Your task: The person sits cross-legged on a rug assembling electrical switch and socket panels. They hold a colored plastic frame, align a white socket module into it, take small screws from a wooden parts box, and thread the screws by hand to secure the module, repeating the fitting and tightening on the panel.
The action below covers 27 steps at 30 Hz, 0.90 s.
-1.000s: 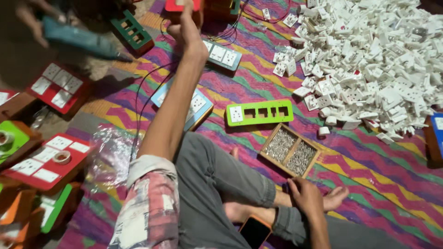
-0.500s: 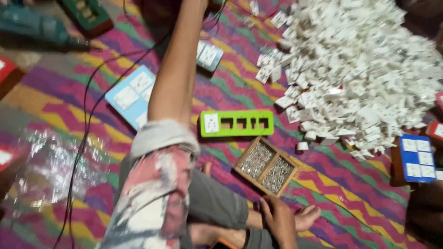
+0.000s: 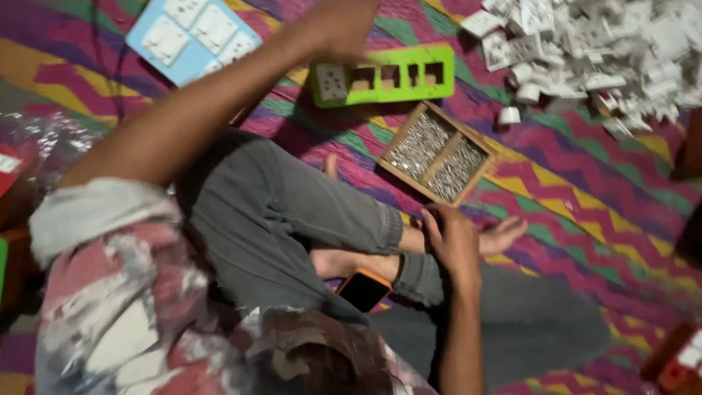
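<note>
Single head view, looking steeply down, close over lap

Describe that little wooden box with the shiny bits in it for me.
The wooden box is a shallow, open tray of pale wood, split by a thin divider into two compartments, both filled with small silvery metal pieces too fine to identify. It lies flat and skewed on the zigzag rug, below the green frame. The right hand rests just beside its near corner.

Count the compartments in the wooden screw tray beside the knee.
2: wooden screw tray has a left compartment and a right compartment, split by a wooden divider, both full of small metal screws.
</note>
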Tool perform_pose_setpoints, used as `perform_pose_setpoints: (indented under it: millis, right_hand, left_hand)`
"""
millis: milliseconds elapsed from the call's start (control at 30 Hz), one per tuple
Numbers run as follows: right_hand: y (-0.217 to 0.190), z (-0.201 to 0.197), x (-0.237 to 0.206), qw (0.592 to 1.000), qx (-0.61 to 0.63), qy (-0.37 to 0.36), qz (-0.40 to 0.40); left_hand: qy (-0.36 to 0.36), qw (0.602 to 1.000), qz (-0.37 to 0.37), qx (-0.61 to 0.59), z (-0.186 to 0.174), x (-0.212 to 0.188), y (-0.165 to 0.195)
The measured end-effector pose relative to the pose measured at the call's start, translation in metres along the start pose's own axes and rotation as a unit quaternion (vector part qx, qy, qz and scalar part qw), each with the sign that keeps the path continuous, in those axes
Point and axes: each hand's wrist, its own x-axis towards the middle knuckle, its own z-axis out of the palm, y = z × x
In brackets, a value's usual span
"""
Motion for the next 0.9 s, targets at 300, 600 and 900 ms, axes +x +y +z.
perform_pose_setpoints:
  millis: [300, 600, 900]
  right_hand:
    - [0.004, -0.003, -0.009, 1.0, -0.024, -0.005, -0.001]
    - [0.02, 0.007, -0.041, 0.952, 0.274, 0.124, 0.056]
    - [0.023, -0.012, -0.087, 0.868, 0.361, 0.339, 0.044]
  left_hand:
    - [-0.086, 0.991, -0.015, 0.098, 0.025, -0.032, 0.035]
    - [0.072, 0.988, 0.057, 0.125, -0.032, -0.071, 0.066]
    - [0.044, 0.974, 0.221, 0.021, -0.021, -0.167, 0.217]
